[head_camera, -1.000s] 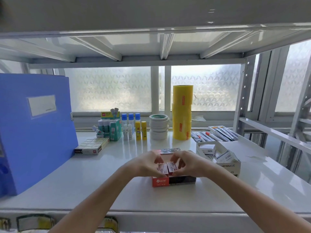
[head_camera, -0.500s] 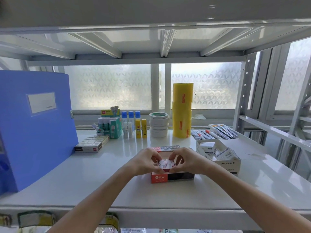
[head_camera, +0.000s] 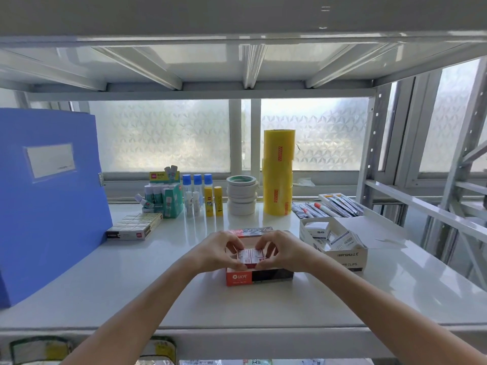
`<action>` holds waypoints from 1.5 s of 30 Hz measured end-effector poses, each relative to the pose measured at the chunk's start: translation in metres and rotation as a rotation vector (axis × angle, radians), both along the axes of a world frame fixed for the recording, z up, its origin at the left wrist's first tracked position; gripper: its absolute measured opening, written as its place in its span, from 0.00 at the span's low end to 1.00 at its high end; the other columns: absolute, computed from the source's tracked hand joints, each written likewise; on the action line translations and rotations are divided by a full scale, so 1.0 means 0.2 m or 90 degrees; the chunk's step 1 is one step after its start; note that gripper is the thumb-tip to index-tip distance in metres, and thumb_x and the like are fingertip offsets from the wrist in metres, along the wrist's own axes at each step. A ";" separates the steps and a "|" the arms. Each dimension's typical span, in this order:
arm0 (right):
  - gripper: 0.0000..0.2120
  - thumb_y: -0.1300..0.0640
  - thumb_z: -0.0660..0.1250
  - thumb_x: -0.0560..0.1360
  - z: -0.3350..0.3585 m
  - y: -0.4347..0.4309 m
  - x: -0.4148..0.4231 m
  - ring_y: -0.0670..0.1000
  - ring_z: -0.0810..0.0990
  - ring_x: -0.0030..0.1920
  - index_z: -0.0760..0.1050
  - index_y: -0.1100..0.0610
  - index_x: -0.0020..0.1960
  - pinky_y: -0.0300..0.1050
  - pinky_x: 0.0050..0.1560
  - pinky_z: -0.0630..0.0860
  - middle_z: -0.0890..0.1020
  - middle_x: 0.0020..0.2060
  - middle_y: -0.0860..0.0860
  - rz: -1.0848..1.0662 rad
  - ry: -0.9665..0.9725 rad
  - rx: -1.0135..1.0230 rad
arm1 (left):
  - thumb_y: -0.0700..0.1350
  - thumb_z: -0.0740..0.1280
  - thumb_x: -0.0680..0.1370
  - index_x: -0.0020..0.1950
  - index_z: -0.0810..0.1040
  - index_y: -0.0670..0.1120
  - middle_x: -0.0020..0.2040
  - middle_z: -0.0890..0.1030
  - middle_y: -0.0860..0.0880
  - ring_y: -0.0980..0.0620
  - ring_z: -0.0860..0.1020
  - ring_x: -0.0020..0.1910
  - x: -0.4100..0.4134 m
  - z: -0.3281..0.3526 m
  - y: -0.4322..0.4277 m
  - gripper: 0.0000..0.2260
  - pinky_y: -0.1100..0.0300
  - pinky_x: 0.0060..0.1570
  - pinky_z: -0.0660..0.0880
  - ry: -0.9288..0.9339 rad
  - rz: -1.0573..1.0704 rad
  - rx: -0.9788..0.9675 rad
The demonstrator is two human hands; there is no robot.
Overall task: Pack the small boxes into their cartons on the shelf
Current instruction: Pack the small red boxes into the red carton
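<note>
Two small boxes (head_camera: 249, 255), red-and-white, are pinched side by side over the open red carton (head_camera: 259, 275), which sits near the shelf's (head_camera: 158, 299) front edge, approx. mid-width. The left hand (head_camera: 220, 250) is clamped on the left box and the right hand (head_camera: 276, 248) on the right one, thumbs and forefingers closed on the pair from both sides. The boxes are held at the carton's mouth, toward its front-left corner; whether they touch the bottom can't be told, since the hands hide the inside.

Progress, as judged: this carton looks partly filled at most, but how many boxes are already inside can't be told. Its lid flap (head_camera: 249, 231) is still folded back at the rear, so closing is not yet done.

Just beside it to the right, a white carton (head_camera: 345, 255) is open too, with several white small boxes (head_camera: 317, 229) lying loose and tilted in it, so that one is prob. still to be tidied and shut. Near the shelf's left side, a flat carton (head_camera: 134, 227) next to the blue file box (head_camera: 50, 201) looks fully packed in neat rows.

Glue sticks (head_camera: 210, 204), tape rolls (head_camera: 242, 194) and a yellow film roll (head_camera: 278, 172) stand along the back edge, not part of the job as far as can be judged.
</note>
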State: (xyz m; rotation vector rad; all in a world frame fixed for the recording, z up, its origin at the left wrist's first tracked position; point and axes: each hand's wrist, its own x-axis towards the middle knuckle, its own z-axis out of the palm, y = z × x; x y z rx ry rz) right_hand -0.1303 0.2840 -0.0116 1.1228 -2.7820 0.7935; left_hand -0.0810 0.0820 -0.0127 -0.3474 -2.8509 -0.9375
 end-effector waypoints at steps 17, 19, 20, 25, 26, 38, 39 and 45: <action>0.18 0.52 0.75 0.68 0.00 -0.01 0.00 0.50 0.74 0.49 0.77 0.55 0.56 0.42 0.47 0.71 0.77 0.50 0.49 -0.002 0.013 0.029 | 0.51 0.79 0.66 0.58 0.81 0.42 0.52 0.82 0.47 0.52 0.79 0.51 0.00 -0.02 0.00 0.25 0.66 0.50 0.77 0.019 0.010 0.028; 0.19 0.52 0.75 0.68 0.00 -0.01 0.00 0.50 0.75 0.49 0.77 0.55 0.57 0.40 0.46 0.71 0.78 0.53 0.51 -0.004 0.009 0.029 | 0.51 0.79 0.66 0.58 0.81 0.42 0.52 0.82 0.47 0.53 0.79 0.50 0.00 -0.02 0.00 0.24 0.67 0.48 0.77 0.018 0.012 0.029; 0.19 0.52 0.75 0.68 0.00 -0.01 0.00 0.50 0.75 0.49 0.77 0.55 0.57 0.40 0.46 0.71 0.78 0.53 0.52 -0.004 0.007 0.029 | 0.51 0.79 0.65 0.58 0.81 0.42 0.52 0.82 0.47 0.53 0.79 0.50 0.00 -0.02 0.00 0.24 0.67 0.48 0.77 0.017 0.015 0.029; 0.19 0.52 0.74 0.69 0.00 -0.01 0.01 0.51 0.76 0.50 0.77 0.55 0.57 0.40 0.47 0.73 0.78 0.55 0.54 -0.007 0.008 0.035 | 0.50 0.79 0.65 0.58 0.81 0.42 0.51 0.82 0.48 0.54 0.79 0.49 0.00 -0.01 0.01 0.24 0.69 0.45 0.75 0.015 0.022 0.025; 0.19 0.53 0.74 0.69 0.00 -0.01 0.01 0.52 0.76 0.51 0.77 0.55 0.57 0.40 0.48 0.73 0.78 0.55 0.54 -0.006 0.010 0.035 | 0.51 0.79 0.65 0.58 0.82 0.42 0.51 0.82 0.48 0.54 0.79 0.49 0.00 -0.01 0.01 0.24 0.68 0.46 0.76 0.013 0.022 0.021; 0.24 0.48 0.75 0.68 0.13 0.11 0.04 0.49 0.78 0.52 0.76 0.55 0.60 0.43 0.55 0.77 0.79 0.54 0.50 0.026 0.002 -0.025 | 0.51 0.78 0.67 0.63 0.77 0.44 0.57 0.80 0.48 0.51 0.78 0.56 0.04 0.10 0.01 0.27 0.63 0.53 0.75 -0.027 0.012 -0.024; 0.23 0.48 0.75 0.68 0.19 0.18 0.04 0.48 0.79 0.52 0.77 0.55 0.60 0.43 0.56 0.77 0.80 0.53 0.49 0.014 0.015 -0.057 | 0.51 0.77 0.68 0.63 0.77 0.44 0.57 0.80 0.48 0.51 0.77 0.56 0.04 0.14 0.02 0.26 0.63 0.53 0.75 -0.001 0.022 -0.025; 0.23 0.53 0.77 0.67 0.46 0.74 -0.06 0.50 0.78 0.57 0.77 0.55 0.61 0.43 0.59 0.75 0.81 0.56 0.48 -0.087 -0.071 0.060 | 0.45 0.71 0.75 0.60 0.79 0.41 0.57 0.82 0.46 0.52 0.79 0.55 -0.02 0.31 0.39 0.16 0.63 0.55 0.76 0.119 -0.065 -0.029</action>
